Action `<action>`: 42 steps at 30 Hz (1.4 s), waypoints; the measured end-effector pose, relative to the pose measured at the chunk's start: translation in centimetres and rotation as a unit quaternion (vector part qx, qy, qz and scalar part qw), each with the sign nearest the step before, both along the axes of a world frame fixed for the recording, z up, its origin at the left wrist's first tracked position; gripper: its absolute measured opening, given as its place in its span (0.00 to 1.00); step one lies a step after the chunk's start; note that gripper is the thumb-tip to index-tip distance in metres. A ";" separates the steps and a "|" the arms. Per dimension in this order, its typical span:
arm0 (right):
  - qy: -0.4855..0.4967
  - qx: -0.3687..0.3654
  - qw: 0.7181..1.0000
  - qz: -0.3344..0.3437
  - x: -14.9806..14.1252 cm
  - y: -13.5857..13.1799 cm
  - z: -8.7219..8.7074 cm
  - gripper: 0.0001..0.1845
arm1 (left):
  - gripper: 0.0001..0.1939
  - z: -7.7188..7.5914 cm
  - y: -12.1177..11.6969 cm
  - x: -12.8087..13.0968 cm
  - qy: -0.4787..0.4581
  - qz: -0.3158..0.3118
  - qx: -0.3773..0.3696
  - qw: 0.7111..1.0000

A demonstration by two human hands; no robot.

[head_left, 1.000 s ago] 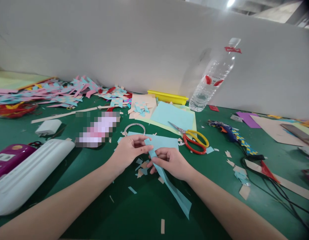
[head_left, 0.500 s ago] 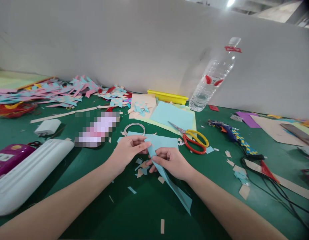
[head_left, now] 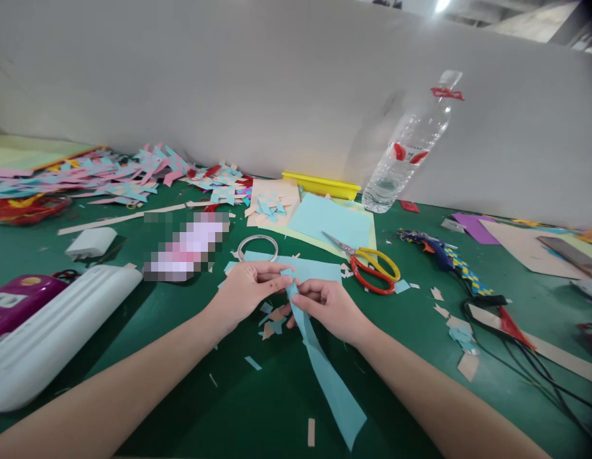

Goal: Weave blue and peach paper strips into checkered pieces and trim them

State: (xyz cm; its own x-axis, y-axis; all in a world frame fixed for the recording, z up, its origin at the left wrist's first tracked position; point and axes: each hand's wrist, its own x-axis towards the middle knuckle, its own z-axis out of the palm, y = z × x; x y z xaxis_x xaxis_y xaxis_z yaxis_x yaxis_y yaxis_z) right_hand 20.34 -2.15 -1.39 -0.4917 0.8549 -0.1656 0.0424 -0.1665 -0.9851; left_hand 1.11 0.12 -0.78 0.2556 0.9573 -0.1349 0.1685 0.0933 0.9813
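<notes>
A long light-blue paper strip hangs from my fingers toward the table's near edge, narrow at the top and wider at its loose lower end. My left hand pinches its upper end between thumb and fingers. Just below, my right hand grips the strip with the thumb on its face; some fingers are hidden behind it. Small blue and beige paper scraps lie under the hands. Beyond them are a light-blue sheet, a silver ring and scissors with red and yellow handles.
A clear plastic bottle leans on the grey partition. Woven pink and blue paper pieces are heaped at back left. A white charger and a long white device sit left; dark cables lie right.
The strip's loose end has swung down and slightly left, showing more of its face. Its upper part looks narrower between my fingers. Both hands have barely shifted.
</notes>
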 end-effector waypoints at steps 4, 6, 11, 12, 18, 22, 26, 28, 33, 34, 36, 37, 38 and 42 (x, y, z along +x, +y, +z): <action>0.007 -0.005 1.000 -0.012 -0.1 0.1 -0.2 0.17 | 0.22 -0.1 0.0 -0.2 0.015 -0.016 0.003 1.000; 0.015 -0.009 1.000 -0.016 -0.2 0.0 -0.2 0.18 | 0.23 -0.1 0.1 -0.2 0.015 -0.021 0.000 1.000; 0.022 -0.010 0.999 -0.021 -0.2 -0.1 0.0 0.18 | 0.22 -0.1 0.1 -0.2 0.009 -0.020 -0.008 1.000; 0.021 -0.008 1.000 -0.020 -0.2 -0.1 0.0 0.18 | 0.22 -0.1 0.1 -0.1 0.007 -0.017 -0.011 1.000; 0.027 -0.022 0.999 -0.026 -0.3 0.0 0.2 0.19 | 0.18 0.1 0.0 0.2 -0.050 0.021 -0.040 0.998; 0.026 -0.022 0.999 -0.023 -0.3 0.0 0.2 0.19 | 0.13 0.2 0.0 0.3 -0.063 0.022 -0.045 0.997; 0.037 -0.021 0.999 -0.023 -0.2 0.0 0.1 0.17 | 0.11 0.1 0.0 0.3 -0.063 0.016 -0.033 0.997; 0.040 -0.024 0.999 -0.024 -0.2 0.1 0.0 0.17 | 0.10 0.1 -0.1 0.4 -0.066 0.014 -0.023 0.997; 0.040 -0.027 0.999 -0.020 -0.1 0.0 0.1 0.17 | 0.09 0.4 -0.2 0.4 -0.055 0.008 0.003 0.998; 0.037 -0.025 0.999 -0.021 -0.1 0.0 0.2 0.17 | 0.10 0.4 -0.2 0.4 -0.051 0.008 0.004 0.999; 0.031 -0.021 0.999 -0.023 -0.1 0.0 0.3 0.16 | 0.10 0.5 -0.3 0.4 -0.043 0.010 0.000 0.999; 0.028 -0.019 0.999 -0.023 -0.1 0.0 0.3 0.16 | 0.11 0.5 -0.3 0.4 -0.038 0.013 -0.005 0.999; 0.026 -0.020 0.999 -0.022 -0.1 0.0 0.3 0.15 | 0.11 0.4 -0.3 0.4 -0.033 0.016 -0.009 0.999; 0.029 -0.023 0.999 -0.020 -0.1 0.0 0.2 0.14 | 0.13 0.2 -0.2 0.4 -0.038 0.022 -0.019 0.999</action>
